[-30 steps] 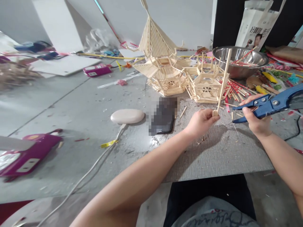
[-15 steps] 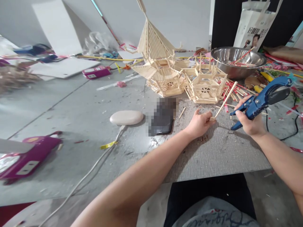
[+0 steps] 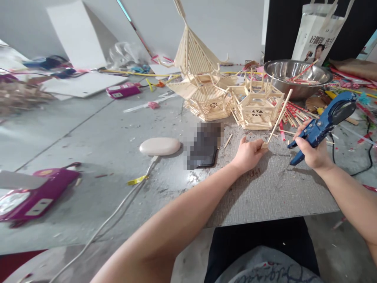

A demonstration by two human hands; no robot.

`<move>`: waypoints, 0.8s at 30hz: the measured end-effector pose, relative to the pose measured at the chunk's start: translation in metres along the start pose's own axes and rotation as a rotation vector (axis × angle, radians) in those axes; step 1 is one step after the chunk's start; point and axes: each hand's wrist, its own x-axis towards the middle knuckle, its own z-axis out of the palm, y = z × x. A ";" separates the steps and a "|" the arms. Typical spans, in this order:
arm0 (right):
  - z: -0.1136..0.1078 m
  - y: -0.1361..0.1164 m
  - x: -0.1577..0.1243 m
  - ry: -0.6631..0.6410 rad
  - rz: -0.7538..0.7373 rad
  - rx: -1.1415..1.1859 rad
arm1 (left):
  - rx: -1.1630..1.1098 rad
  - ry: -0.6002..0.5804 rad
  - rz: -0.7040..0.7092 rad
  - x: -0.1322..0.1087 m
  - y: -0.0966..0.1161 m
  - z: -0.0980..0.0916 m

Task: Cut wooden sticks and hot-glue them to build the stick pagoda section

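Note:
My left hand (image 3: 250, 154) rests low over the table, its fingers pinched round the lower end of a thin wooden stick (image 3: 279, 116). The stick leans up and to the right. Small pale wood at the fingertips is too small to make out. To the right, my right hand (image 3: 315, 151) is wrapped round a blue hand cutter (image 3: 319, 127). The cutter's jaws stand apart and point left, a short way from the stick. Just beyond my hands is an open, many-sided stick frame (image 3: 256, 108). Left of it stands a stick pavilion with a pointed roof (image 3: 196, 55).
A blurred-out phone (image 3: 206, 151) and a white oval device (image 3: 160, 146) with a cable lie left of my hands. Red-patterned sticks (image 3: 294, 114) and a steel bowl (image 3: 297, 90) are at the back right. Purple tools (image 3: 44, 192) sit at the left.
The wooden stick in my left hand has tipped slightly more upright. My right hand has turned the blue cutter a little, its rounded end shifting left. The view has swung slightly.

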 end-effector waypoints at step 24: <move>-0.006 0.004 0.008 -0.402 -0.076 -1.011 | -0.103 0.248 -0.036 0.003 -0.003 -0.014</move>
